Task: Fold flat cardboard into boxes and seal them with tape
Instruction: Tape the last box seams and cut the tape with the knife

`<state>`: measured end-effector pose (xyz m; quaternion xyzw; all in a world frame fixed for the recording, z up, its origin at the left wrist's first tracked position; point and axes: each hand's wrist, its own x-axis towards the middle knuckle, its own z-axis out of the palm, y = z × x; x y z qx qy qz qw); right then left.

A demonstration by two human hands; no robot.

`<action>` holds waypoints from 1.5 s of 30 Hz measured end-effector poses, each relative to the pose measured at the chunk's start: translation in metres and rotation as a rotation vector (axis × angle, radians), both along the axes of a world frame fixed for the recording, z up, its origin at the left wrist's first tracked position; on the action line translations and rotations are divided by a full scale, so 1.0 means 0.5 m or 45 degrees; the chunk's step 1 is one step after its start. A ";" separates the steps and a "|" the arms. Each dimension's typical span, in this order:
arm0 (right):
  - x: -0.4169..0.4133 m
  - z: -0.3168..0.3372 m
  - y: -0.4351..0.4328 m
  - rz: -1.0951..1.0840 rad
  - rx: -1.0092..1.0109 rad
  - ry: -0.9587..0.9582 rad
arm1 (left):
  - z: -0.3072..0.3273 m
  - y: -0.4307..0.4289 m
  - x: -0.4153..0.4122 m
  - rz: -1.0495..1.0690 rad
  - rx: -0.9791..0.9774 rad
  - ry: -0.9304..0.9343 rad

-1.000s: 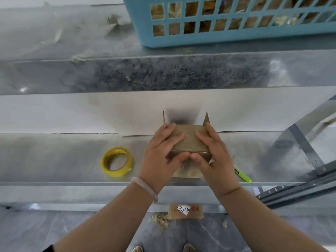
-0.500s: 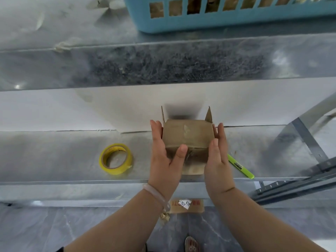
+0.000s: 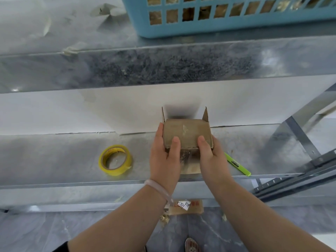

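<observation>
Fingers (image 3: 160, 132) of left hand (image 3: 163, 160) clasp cardboard box (image 3: 187, 131) side, thumb pinning its folded top; right hand (image 3: 211, 159) mirrors. Best keep top flush, then fetch tape roll (image 3: 115, 160) left of box.

A galvanised metal shelf (image 3: 54, 160) stands against a white wall (image 3: 54, 110) over a grey marbled floor (image 3: 36, 230).

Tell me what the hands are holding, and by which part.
Both hold the cardboard box: the left hand grips its left side, the right hand its right side, thumbs pressed on the top.
</observation>
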<state>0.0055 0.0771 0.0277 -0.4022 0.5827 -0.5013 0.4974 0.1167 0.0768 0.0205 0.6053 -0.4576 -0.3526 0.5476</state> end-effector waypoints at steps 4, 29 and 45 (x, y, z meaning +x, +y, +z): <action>-0.021 -0.006 0.006 0.091 0.024 0.028 | -0.014 0.004 0.013 -0.052 -0.070 0.050; -0.050 -0.091 0.025 0.178 0.079 0.039 | -0.065 0.004 0.112 -0.618 -0.074 -0.454; -0.113 0.074 0.031 0.541 -0.624 1.198 | 0.013 0.027 0.126 -0.338 0.312 0.608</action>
